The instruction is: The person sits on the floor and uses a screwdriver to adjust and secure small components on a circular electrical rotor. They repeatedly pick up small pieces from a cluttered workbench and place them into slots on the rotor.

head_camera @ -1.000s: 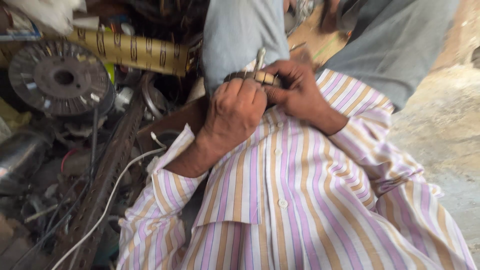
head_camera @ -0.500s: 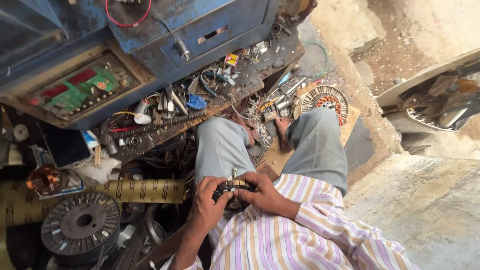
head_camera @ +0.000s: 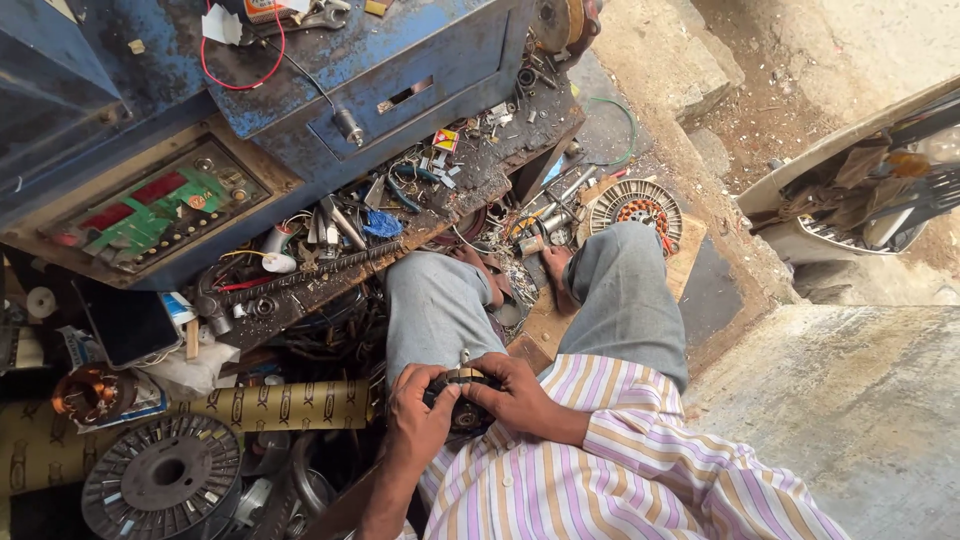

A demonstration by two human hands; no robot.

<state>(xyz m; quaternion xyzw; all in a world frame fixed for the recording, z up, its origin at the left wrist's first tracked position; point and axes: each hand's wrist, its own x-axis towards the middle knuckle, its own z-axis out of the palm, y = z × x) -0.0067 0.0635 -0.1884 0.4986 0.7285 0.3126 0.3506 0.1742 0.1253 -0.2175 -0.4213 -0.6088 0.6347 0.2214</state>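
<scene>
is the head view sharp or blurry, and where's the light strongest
Head view: sharp overall, with both hands, left hand and right hand, crisp on the small dark part; brightest on the sunlit concrete slab at right; the clutter at lower left sits in shade.

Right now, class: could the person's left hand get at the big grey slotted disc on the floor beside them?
Probably yes, once it lets go. The left hand is busy gripping the small dark round part with the right hand. The disc lies uncovered on the same side, with nothing between them.
</scene>
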